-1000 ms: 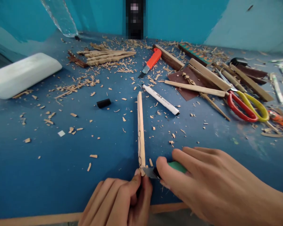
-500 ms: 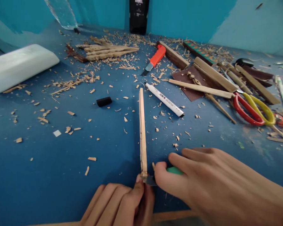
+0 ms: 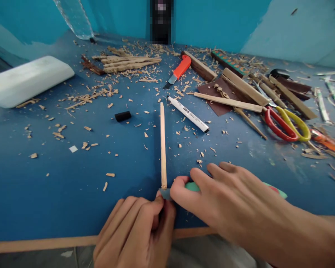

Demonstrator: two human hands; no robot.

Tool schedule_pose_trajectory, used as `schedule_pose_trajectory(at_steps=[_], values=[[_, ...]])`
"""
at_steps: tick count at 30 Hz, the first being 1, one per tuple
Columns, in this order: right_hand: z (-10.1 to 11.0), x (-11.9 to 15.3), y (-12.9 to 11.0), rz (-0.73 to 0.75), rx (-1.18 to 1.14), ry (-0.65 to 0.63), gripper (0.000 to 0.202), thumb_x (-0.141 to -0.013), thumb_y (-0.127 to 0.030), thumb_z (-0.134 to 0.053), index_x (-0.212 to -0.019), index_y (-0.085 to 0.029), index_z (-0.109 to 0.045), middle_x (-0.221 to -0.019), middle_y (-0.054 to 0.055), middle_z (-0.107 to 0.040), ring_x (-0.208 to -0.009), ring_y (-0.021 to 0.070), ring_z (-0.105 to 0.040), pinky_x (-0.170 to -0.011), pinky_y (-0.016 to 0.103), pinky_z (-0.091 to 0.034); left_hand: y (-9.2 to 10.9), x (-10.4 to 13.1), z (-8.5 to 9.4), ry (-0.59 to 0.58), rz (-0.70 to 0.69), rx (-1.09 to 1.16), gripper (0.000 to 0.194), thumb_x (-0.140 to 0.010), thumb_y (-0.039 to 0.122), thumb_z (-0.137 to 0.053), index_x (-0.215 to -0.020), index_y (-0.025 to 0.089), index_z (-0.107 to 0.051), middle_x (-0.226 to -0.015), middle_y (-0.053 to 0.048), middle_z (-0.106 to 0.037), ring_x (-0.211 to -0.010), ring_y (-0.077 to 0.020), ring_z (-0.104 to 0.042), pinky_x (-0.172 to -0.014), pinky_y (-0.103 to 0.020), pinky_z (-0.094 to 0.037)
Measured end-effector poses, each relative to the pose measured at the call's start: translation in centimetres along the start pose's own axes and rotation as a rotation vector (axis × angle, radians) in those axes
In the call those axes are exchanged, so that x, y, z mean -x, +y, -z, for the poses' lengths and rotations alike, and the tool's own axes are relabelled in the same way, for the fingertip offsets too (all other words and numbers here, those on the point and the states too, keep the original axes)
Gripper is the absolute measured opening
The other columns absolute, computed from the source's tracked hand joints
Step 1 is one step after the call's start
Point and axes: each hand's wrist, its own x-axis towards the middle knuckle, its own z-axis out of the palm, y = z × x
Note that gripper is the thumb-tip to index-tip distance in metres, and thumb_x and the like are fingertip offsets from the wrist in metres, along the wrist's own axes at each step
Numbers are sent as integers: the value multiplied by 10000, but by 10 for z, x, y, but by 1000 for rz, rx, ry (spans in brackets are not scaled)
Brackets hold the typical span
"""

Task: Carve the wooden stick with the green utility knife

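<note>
A thin pale wooden stick (image 3: 163,149) points away from me across the blue table. My left hand (image 3: 136,227) is closed round its near end, thumb close to the blade. In my right hand (image 3: 212,193) is a knife with a green handle (image 3: 192,186); its grey blade (image 3: 165,194) lies across the stick just beyond my left thumb. The handle's rear end sticks out behind my right hand. A white marker (image 3: 188,114) lies uncapped right of the stick, and its black cap (image 3: 123,116) is on the left.
An orange-handled knife (image 3: 178,71) lies beyond the marker. On the right are scissors (image 3: 284,124), wood strips (image 3: 245,87) and brown sandpaper (image 3: 212,89). A white block (image 3: 30,80) is at left, carved sticks (image 3: 128,62) at the back. Shavings are scattered over the table (image 3: 58,208).
The view has shifted, so the table's front edge shows more. The stick looks turned, its dark drawn line no longer visible. Both hands keep their holds, and more of the green handle shows.
</note>
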Motion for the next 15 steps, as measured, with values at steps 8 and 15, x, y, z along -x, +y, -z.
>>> schedule_pose_trajectory(at_steps=[8,15], values=[[-8,2,-14,-87,218,138,214,-947,-120,-484,-1117,-250,-503,-733,-6,-513,-597,207,-494,-592,383,-195,5,-2,-2,33,62,-30,252,-839,147,-808,-687,201,-615,-553,64,-500,-516,-106,-457,-587,-283,-391],[-7,8,3,-83,179,249,324,-927,-59,-466,-1192,-227,-550,-808,18,-573,-624,207,-535,-574,370,-257,12,-2,-5,13,167,-63,299,-880,247,-779,-654,203,-589,-553,52,-493,-535,-118,-466,-609,-289,-402]])
